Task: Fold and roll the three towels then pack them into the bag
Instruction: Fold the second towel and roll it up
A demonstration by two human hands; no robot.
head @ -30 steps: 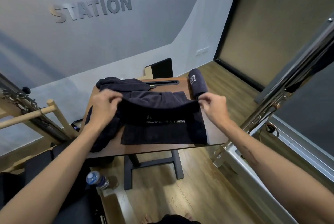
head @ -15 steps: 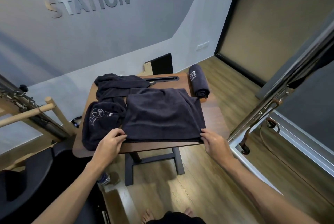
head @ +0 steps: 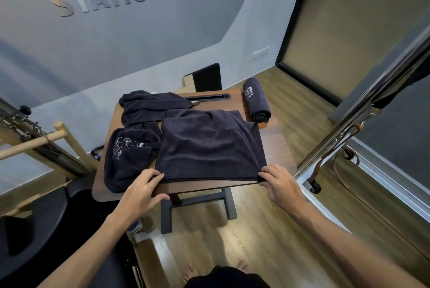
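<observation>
A dark folded towel (head: 209, 146) lies flat in the middle of the small wooden table (head: 277, 148). My left hand (head: 142, 187) pinches its near left corner at the table's front edge. My right hand (head: 279, 183) pinches its near right corner. A rolled dark towel (head: 256, 101) lies at the table's back right. A crumpled dark towel (head: 149, 106) sits at the back left. The dark bag (head: 128, 155) with a white logo lies limp at the left, beside the folded towel.
A black slot handle (head: 209, 97) is set in the table's far edge. A wooden bar and frame (head: 30, 143) stand at the left and a metal frame post (head: 363, 111) at the right. A water bottle (head: 136, 227) stands on the floor under my left forearm.
Both hands brought the towel's far edge over to the near edge, folding it in half. Since half a second ago the hands have stayed at the near corners.
</observation>
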